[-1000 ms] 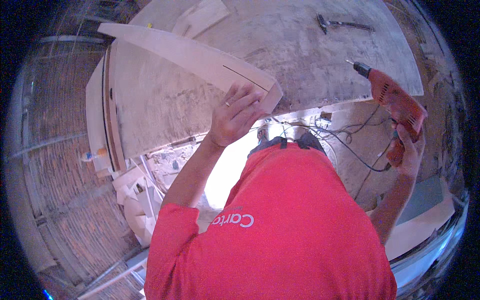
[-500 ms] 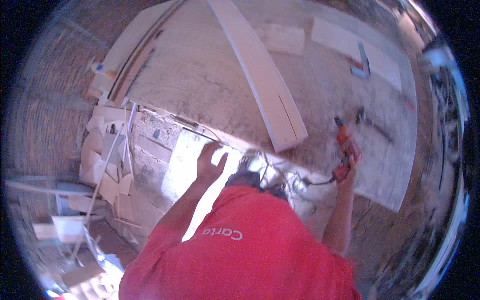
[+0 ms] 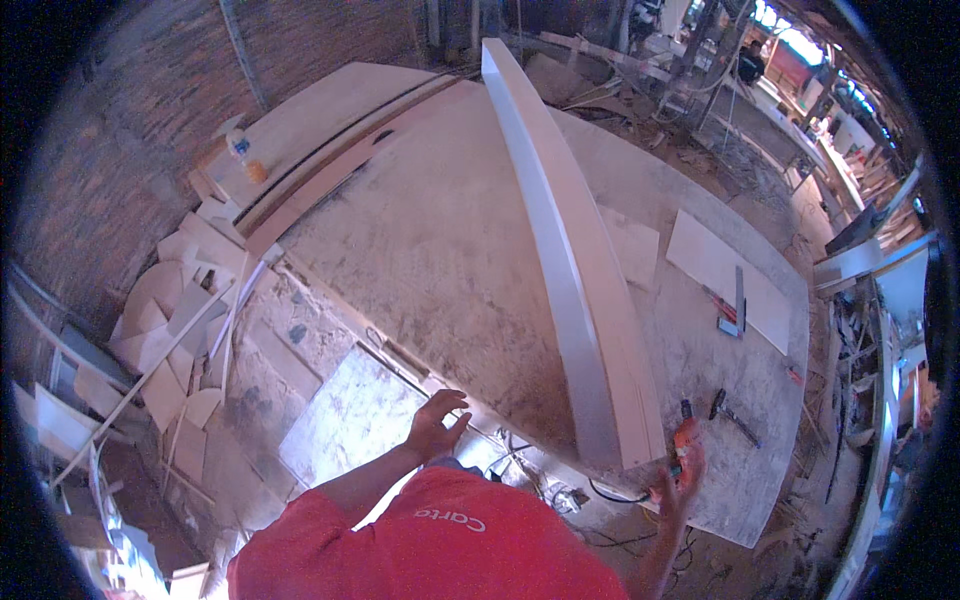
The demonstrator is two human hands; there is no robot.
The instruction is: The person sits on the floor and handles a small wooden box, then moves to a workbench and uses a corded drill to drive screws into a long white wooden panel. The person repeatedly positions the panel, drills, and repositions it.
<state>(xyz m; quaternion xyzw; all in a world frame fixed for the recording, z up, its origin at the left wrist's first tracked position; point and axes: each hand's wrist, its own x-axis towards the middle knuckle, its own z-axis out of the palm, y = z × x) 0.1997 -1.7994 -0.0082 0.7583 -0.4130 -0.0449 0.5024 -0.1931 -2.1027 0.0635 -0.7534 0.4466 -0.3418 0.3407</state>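
Note:
Gripped in my right hand is an orange corded power drill, its dark chuck pointing away from me. The drill is beside the near end of a long wooden beam with a pale side face, which lies across the worktable. My left hand is held over the table's near edge, thumb and fingers apart with nothing between them. A hammer lies just right of the drill.
On a light board at the right lie a try square and a red-handled tool. A bottle with orange contents stands far left. Wood offcuts are piled on the left. Cables hang below the near edge.
The view has tilted up and shows more of the workshop, so the table things sit lower in it. My right hand still holds the drill, now closer to the beam's end.

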